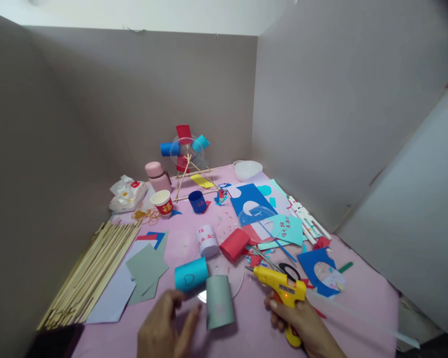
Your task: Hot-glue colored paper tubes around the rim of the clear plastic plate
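My right hand is wrapped round the handle of a yellow hot glue gun, its nozzle pointing left and a small orange light glowing on its side. Fingers apart and slightly blurred, my left hand is beside a grey paper tube; it appears to hold nothing. That tube sits with a turquoise tube, a white tube with red writing and a red tube around a clear plastic disc. Scissors with black handles lie beyond the glue gun.
Bamboo sticks and grey paper sheets lie at left. Behind are a paper cup, a dark blue tube, a pink flask and a stick-framed wheel. Blue cut paper and white rolls are at right.
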Motion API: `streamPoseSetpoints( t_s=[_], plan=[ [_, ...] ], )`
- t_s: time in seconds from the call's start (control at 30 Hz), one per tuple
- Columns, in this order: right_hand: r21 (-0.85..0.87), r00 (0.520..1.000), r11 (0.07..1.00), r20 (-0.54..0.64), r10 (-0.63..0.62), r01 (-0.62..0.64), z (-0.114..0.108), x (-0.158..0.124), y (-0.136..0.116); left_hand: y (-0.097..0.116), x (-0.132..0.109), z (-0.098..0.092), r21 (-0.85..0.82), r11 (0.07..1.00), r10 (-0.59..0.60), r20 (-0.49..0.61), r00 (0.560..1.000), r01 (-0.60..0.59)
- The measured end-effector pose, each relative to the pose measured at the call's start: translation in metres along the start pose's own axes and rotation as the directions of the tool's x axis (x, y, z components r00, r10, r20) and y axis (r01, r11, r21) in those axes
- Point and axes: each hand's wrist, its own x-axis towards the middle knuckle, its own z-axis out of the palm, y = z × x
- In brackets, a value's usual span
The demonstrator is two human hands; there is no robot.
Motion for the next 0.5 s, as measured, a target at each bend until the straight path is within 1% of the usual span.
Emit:
streamPoseSetpoints(
  t_s=[0.03, 0.07, 0.1, 0.13, 0.2, 0.27, 0.3, 0.37, 0.43, 0.5],
  plan=[
    [-0.004, 1.000, 1.000, 0.001, -0.002, 0.002, 0.000, 0.001, 0.001, -0.002, 0.022, -0.001, -0.003, 1.000, -0.015, -0.014, 1.000, 0.015],
    [-0.010, 1.000, 1.000, 0.005, -0.003, 0.003, -0.001, 0.001, 0.002, -0.004, 0.046, -0.001, -0.008, 0.998, -0.064, -0.049, 0.997, 0.063],
    [-0.015, 1.000, 1.000, 0.011, -0.004, 0.004, -0.001, 0.002, 0.003, -0.007, 0.072, 0.002, -0.004, 0.997, -0.077, -0.063, 0.995, 0.077],
    [-0.015, 1.000, 1.000, 0.018, -0.004, 0.004, -0.001, 0.002, 0.003, -0.010, 0.097, 0.007, 0.001, 0.996, -0.086, -0.077, 0.993, 0.086],
    [-0.003, 1.000, 1.000, 0.023, 0.000, 0.000, 0.000, 0.003, 0.003, -0.016, 0.146, 0.022, 0.009, 0.996, -0.091, -0.066, 0.994, 0.092],
    [0.009, 1.000, 1.000, 0.016, 0.004, -0.004, 0.000, 0.004, 0.003, -0.022, 0.185, 0.038, 0.031, 0.992, -0.119, -0.061, 0.991, 0.121],
    [0.011, 1.000, 1.000, 0.011, 0.008, -0.008, 0.000, 0.004, 0.003, -0.024, 0.200, 0.045, 0.042, 0.991, -0.125, -0.047, 0.991, 0.127],
    [0.000, 1.000, 1.000, -0.001, 0.024, -0.024, 0.000, 0.006, 0.005, -0.026, 0.221, 0.058, 0.058, 0.992, -0.115, 0.008, 0.993, 0.114],
    [-0.020, 0.999, 0.999, -0.013, 0.039, -0.040, -0.001, 0.008, 0.008, -0.026, 0.233, 0.069, 0.074, 0.993, -0.095, 0.075, 0.993, 0.089],
    [-0.036, 0.998, 0.998, -0.027, 0.048, -0.049, -0.002, 0.011, 0.011, -0.026, 0.239, 0.078, 0.088, 0.993, -0.087, 0.141, 0.986, 0.075]
  ],
)
